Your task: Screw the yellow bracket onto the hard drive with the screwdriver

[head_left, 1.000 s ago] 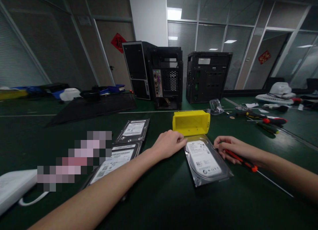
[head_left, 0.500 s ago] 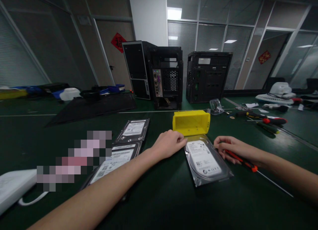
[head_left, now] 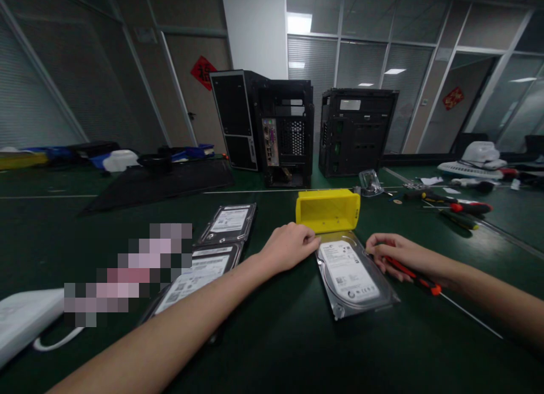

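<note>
A hard drive [head_left: 348, 275] with a white label lies flat on the green table, in front of a yellow bin [head_left: 327, 211] whose open side faces me. My left hand [head_left: 289, 246] rests at the drive's upper left corner, fingers curled together; whether they pinch its edge cannot be made out. At the drive's right edge is my right hand [head_left: 390, 255], its fingers wrapped round the red and black handle of a screwdriver [head_left: 419, 280]. The screwdriver's shaft points to the lower right. More drives [head_left: 229, 223] lie left of my left hand, partly behind my forearm.
Computer cases [head_left: 284, 133] stand at the back, with another [head_left: 357, 132] to their right. Hand tools [head_left: 470, 208] and a white cap-like object [head_left: 480, 154] lie at the right. A black sheet [head_left: 170, 184] and a white box [head_left: 29, 320] are at the left.
</note>
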